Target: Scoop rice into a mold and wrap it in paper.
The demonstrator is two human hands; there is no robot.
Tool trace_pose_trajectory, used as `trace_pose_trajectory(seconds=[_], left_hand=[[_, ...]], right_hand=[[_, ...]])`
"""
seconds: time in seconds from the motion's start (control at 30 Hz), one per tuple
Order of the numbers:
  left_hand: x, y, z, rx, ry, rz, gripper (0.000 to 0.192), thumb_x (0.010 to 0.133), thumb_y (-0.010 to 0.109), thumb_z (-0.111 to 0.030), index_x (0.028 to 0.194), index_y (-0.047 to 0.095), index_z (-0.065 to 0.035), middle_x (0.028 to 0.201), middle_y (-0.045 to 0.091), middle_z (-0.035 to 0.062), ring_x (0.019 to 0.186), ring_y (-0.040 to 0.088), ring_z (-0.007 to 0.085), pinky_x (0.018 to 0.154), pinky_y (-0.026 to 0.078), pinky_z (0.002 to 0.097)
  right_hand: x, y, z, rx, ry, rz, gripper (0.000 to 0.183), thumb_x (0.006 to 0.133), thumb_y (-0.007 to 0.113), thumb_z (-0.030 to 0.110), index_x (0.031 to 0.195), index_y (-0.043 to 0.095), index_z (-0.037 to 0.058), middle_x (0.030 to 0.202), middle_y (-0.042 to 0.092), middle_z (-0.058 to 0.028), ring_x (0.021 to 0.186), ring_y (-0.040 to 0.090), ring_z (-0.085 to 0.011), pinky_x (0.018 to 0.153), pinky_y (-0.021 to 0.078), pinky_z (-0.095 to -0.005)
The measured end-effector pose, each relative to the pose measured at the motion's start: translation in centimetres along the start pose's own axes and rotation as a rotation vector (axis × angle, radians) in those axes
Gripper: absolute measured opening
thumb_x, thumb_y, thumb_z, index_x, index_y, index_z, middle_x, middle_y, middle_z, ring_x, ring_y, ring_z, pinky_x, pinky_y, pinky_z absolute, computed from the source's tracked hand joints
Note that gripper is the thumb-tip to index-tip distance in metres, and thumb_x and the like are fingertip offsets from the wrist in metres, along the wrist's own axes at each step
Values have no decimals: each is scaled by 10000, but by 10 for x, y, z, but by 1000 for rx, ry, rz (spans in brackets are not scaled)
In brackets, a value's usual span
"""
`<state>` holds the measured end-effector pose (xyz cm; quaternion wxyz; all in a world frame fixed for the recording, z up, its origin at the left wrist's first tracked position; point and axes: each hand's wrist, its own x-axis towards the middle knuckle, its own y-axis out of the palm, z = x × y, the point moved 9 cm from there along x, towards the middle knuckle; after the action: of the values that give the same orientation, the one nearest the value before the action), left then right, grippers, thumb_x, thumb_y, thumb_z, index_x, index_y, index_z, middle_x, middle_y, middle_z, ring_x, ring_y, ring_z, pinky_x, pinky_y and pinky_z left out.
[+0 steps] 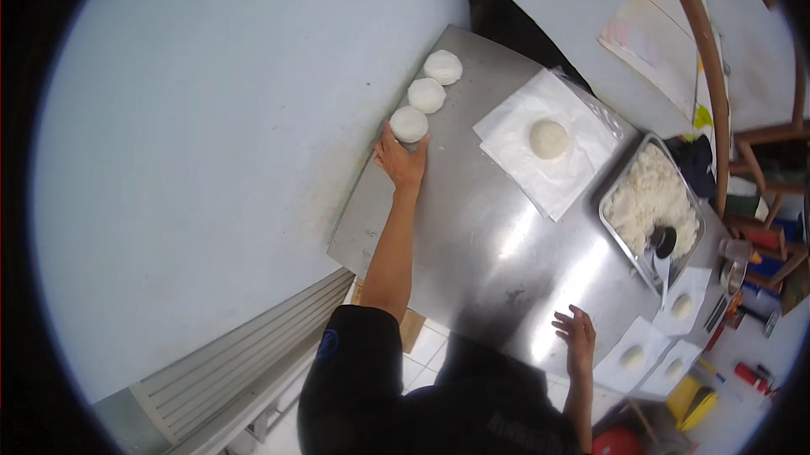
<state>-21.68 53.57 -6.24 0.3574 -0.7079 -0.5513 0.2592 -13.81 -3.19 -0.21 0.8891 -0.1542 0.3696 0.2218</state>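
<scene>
My left hand reaches to the wall side of a stainless-steel table. Its thumb and fingers curve around the near edge of a white round patty, which looks wrapped. Beyond it, in a row along the wall, lie a second white patty and a third white patty. Over the table's near edge, my right hand is held with fingers apart and nothing in it. A pressed rice patty rests unwrapped on a stack of white sheets in the middle.
Right of the sheets stands a metal tray of cooked rice, with a black-ended utensil in it. Small rice portions lie on separate papers at the table's right end. A wall borders the left side; wooden chairs stand beyond.
</scene>
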Motion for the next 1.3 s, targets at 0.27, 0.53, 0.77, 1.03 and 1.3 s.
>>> trace_pose_trajectory(seconds=[0.27, 0.53, 0.77, 1.03, 1.3], left_hand=[[-307, 1, -175, -392, 659, 174, 753, 934, 701, -440, 1507, 437, -29, 1539, 367, 263, 1445, 257, 461, 1140, 287, 592], [-551, 65, -193, -273, 831, 500, 275, 930, 652, -250, 1170, 764, -178, 1434, 513, 190, 1259, 486, 395, 1066, 357, 525], [-726, 118, -239, -193, 1233, 889, 197, 836, 788, -275, 1027, 810, -233, 1085, 625, 40, 1055, 562, 249, 926, 401, 435], [-714, 121, -219, -234, 1200, 837, 123, 814, 807, -222, 935, 823, -203, 976, 613, 41, 945, 573, 251, 862, 419, 424], [-647, 66, -206, -38, 1064, 358, 322, 769, 824, -179, 1087, 776, -186, 1156, 649, 59, 1123, 556, 289, 940, 437, 457]], right_hand=[[-5, 7, -38, 356, 76, 106, 674, 1080, 424, 517, 1577, 327, 72, 1531, 455, -148, 1328, 498, -280, 1064, 465, -467], [-95, -139, -68, 552, -22, 283, 464, 1077, 516, 386, 1415, 534, 68, 1374, 603, -126, 1230, 590, -196, 1019, 470, -371], [-105, -334, -185, -479, -356, -359, 388, 887, 792, 282, 1197, 703, 66, 925, 692, -130, 857, 655, -255, 782, 523, -381], [-106, -339, -178, -818, -766, -395, 486, 795, 837, 317, 1239, 715, 163, 1213, 556, -111, 1147, 501, -333, 976, 405, -473], [-114, -301, -183, -905, -1148, -279, 289, 750, 775, 135, 1031, 724, 90, 1159, 640, -83, 1111, 573, -275, 922, 428, -468]])
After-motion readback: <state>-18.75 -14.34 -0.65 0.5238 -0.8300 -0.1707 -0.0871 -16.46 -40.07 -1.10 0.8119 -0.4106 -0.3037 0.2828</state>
